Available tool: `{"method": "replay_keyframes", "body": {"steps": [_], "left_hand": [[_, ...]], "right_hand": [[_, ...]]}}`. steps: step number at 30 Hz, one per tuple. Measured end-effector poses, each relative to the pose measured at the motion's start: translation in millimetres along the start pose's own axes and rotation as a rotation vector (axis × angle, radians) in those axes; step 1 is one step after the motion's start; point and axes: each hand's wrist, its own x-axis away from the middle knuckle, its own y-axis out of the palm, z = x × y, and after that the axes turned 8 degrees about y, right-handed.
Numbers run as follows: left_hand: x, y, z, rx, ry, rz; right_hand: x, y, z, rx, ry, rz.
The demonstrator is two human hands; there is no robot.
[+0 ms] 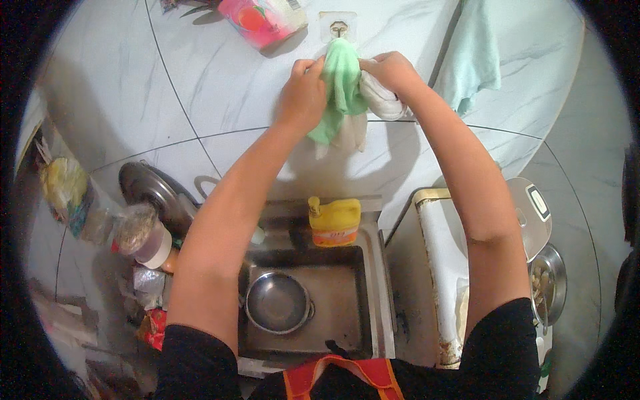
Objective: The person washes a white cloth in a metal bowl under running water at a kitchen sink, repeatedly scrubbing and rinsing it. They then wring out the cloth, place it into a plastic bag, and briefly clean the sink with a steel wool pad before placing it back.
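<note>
A light green cloth [342, 82] hangs from a hook [339, 30] on the tiled wall, bunched near its top. My left hand [304, 95] grips the cloth's left edge between thumb and fingers. At its right edge, my right hand [392, 72] has its fingertips against the green cloth. A rolled or bunched white cloth [382, 100] hangs just under my right hand; whether the fingers hold it too is partly hidden. Below the green cloth, a pale beige cloth end [352, 134] shows.
Below is a steel sink [340, 300] with a round metal pan [277, 303]. A yellow jug [335, 222] stands at its back rim. To the right is a rusty-edged white appliance [440, 260]; bagged items and a pot lid [150, 187] are left. A pale blue cloth [470, 60] hangs upper right.
</note>
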Motion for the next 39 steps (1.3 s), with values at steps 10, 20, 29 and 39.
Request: {"method": "replay_keyframes", "body": {"steps": [10, 20, 29, 39], "left_hand": [[61.0, -34.8, -1.1, 0.195, -0.182, 0.066], [342.2, -163.5, 57.0, 0.611, -0.855, 0.165], [604.5, -347.2, 70.1, -0.242, -1.236, 0.874], [805.6, -524.7, 40.4, -1.218, -1.622, 0.094]], "right_hand": [[39.5, -1.5, 59.7, -0.789, 0.179, -0.291], [188.9, 49.6, 105.3, -0.349, 0.3, -0.306], [385.5, 163.4, 76.2, -0.335, 0.595, -1.061], [421.8, 236.9, -41.6, -0.351, 0.345, -1.228]]}}
